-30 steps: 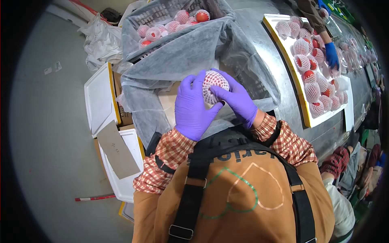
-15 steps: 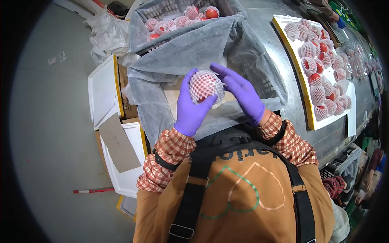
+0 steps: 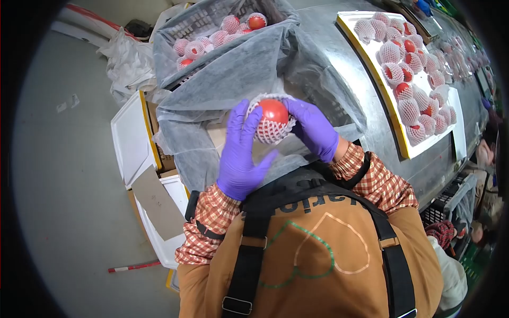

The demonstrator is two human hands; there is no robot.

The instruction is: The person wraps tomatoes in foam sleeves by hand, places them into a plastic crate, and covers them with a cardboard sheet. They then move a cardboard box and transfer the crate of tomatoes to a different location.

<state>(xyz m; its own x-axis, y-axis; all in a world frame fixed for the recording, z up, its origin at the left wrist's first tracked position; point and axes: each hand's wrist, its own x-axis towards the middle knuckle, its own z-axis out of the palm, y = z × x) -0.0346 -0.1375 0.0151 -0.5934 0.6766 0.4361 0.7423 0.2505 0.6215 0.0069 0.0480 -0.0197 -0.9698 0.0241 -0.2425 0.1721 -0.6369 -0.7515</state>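
Observation:
A smooth, round red fruit, tomato-like, sits in a white foam net sleeve over a lined crate. Its bare red top faces me through the net's opening. My left hand, in a purple glove, has its fingers against the fruit's left side and the net's rim, with the thumb apart below. My right hand, gloved alike, grips the right side; its fingertips are partly hidden behind the net. Under both hands is the crate with a grey translucent liner, with flat tan material at its bottom.
Behind stands another lined crate holding several netted red fruits. A white, yellow-edged tray of netted fruits lies on the metal table to the right. White-and-yellow boxes and a white plastic bag are left. Other people are at far right.
The fruit has turned so its bare red top faces me. My right hand has closed in from the right onto the net; my left thumb has come off the fruit. The view has shifted slightly.

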